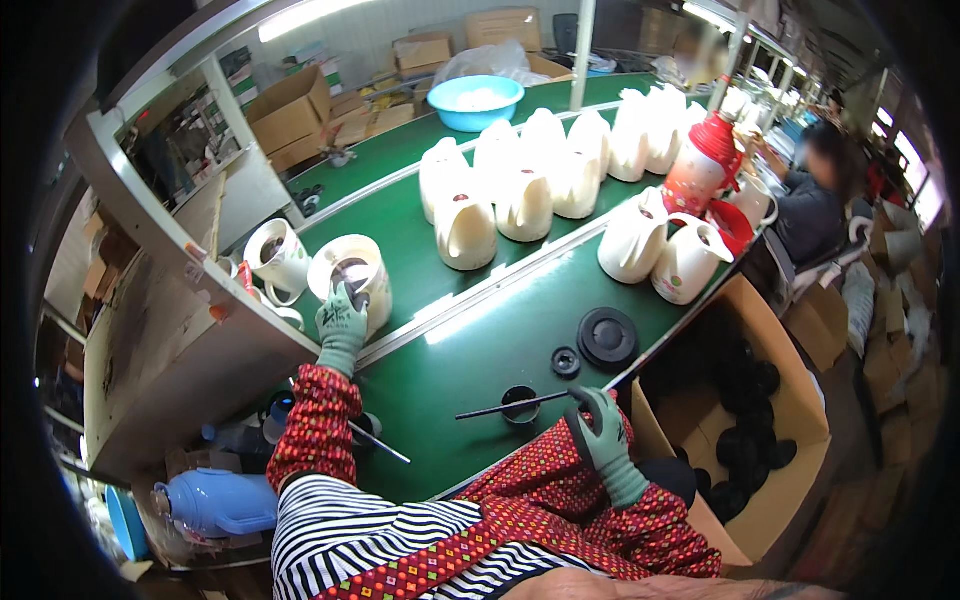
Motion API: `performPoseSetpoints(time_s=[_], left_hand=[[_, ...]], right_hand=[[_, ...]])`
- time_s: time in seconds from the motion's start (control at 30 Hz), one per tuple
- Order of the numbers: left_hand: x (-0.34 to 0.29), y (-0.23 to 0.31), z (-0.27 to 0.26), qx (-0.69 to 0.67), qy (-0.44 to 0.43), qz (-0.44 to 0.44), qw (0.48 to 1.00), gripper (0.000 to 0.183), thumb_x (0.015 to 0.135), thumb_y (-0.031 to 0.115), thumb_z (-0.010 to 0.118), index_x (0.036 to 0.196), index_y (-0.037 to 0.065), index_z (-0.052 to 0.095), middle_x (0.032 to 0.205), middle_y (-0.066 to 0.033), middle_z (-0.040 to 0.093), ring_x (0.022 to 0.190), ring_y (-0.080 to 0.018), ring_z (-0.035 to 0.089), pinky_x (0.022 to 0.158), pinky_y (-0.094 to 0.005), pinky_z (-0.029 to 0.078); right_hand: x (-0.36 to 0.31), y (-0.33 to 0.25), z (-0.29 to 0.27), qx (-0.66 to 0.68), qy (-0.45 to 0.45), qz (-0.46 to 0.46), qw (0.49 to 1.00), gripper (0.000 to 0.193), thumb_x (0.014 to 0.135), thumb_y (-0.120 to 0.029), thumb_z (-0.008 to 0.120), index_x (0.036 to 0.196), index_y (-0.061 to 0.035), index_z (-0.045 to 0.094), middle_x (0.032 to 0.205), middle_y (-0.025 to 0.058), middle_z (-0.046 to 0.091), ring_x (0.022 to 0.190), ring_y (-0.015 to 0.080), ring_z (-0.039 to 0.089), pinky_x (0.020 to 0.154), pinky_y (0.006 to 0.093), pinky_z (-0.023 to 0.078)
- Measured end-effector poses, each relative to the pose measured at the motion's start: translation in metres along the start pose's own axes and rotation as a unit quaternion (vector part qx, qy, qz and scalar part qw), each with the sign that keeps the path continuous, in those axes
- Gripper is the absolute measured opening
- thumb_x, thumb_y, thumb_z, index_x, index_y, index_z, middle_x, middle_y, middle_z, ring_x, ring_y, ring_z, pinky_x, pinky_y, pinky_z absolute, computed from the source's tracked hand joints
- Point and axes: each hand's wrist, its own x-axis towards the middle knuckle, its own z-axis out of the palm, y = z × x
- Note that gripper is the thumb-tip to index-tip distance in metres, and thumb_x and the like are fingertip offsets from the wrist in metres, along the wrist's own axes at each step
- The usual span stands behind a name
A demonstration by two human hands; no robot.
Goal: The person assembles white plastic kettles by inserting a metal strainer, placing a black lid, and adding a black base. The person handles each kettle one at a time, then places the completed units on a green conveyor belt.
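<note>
My left hand [342,325], in a grey-green glove, reaches into the wide opening of a cream jug-shaped shell [372,262]. Its fingers are bent at a dark round part inside the opening, and what they grip there is hidden. In my gloved right hand [605,445], fingers are wrapped round a thin black rod [485,411] that points left over the bench. Beneath the rod lies a small black cup-like ring [520,417]. Beside it are a small black ring [566,362] and a large black disc [608,338].
Several cream jug shells [466,240] stand on the green belt [400,215]. Another shell [278,255] is at left. A red flask [704,160] stands at right, a blue basin [476,105] behind. Below right, a carton [780,350] holds black parts. A co-worker [815,200] sits beyond.
</note>
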Motion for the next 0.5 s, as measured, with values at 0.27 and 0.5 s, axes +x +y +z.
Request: performPoseSetpoints(time_s=[0.27, 0.5], left_hand=[[-0.075, 0.171, -0.108, -0.224, -0.081, 0.341, 0.910, 0.038, 0.083, 0.007, 0.079, 0.118, 0.002, 0.065, 0.124, -0.0206, 0.072, 0.089, -0.0398, 0.074, 0.074, -0.0445, 0.061], [-0.106, 0.242, -0.130, -0.276, -0.151, 0.562, 0.765, 0.049, 0.083, 0.017, 0.082, 0.127, 0.004, 0.064, 0.148, -0.0241, 0.057, 0.085, -0.0340, 0.076, 0.068, -0.0393, 0.062]], right_hand=[[0.088, -0.095, -0.039, 0.275, -0.067, 0.315, 0.906, 0.098, 0.087, -0.051, 0.085, 0.160, -0.0018, 0.041, 0.132, 0.0120, 0.059, 0.111, 0.0199, 0.061, 0.092, 0.0343, 0.053], [0.049, -0.070, -0.079, 0.511, -0.032, 0.270, 0.816, 0.052, 0.096, -0.017, 0.078, 0.141, 0.0025, 0.058, 0.124, 0.0124, 0.071, 0.110, 0.0205, 0.072, 0.092, 0.0360, 0.063]])
